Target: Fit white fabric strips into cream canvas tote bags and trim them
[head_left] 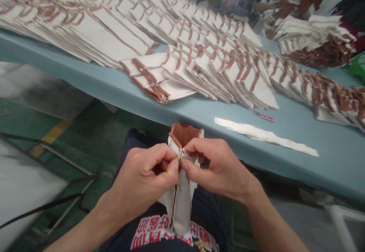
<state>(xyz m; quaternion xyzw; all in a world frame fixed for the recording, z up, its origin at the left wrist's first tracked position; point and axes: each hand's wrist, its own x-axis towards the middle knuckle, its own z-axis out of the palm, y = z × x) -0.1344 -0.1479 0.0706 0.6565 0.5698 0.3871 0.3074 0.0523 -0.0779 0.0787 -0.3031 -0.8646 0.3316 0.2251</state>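
My left hand (145, 178) and my right hand (215, 166) meet over my lap, both pinching the same white fabric piece with brown trim (179, 202). Thumbs and forefingers press together at its upper seam. The brown-lined top of the piece opens like a small pouch above my fingers, and the white body hangs down between my hands onto my dark shirt with red print.
A blue-grey table (313, 176) stretches in front, covered with long fanned rows of several similar white-and-brown fabric pieces (199, 69). A loose white strip (265, 135) and a small pink tool (266, 117) lie near the table edge. Green floor and a metal frame (57, 168) sit at left.
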